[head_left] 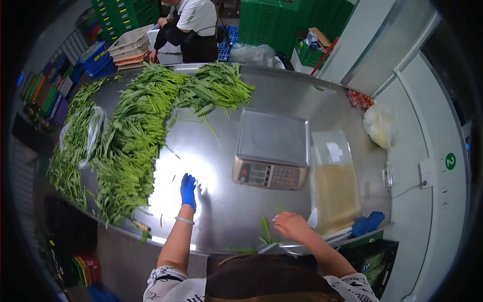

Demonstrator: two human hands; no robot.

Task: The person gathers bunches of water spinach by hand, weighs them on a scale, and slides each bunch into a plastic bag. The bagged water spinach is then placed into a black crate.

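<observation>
My left hand (188, 191), in a blue glove, lies flat with fingers apart on the steel table (282, 95), just right of a long heap of green leafy stalks (132, 146). It holds nothing. My bare right hand (292, 225) rests near the table's front edge with its fingers curled over a few green stalks (264, 230). A digital weighing scale (271, 149) stands in the middle of the table, beyond both hands.
A stack of clear plastic bags (335, 187) lies right of the scale, with a blue glove (368, 223) at its near end. More greens (217, 86) spread across the far side. Another person (191, 27) works behind the table among green crates (282, 20).
</observation>
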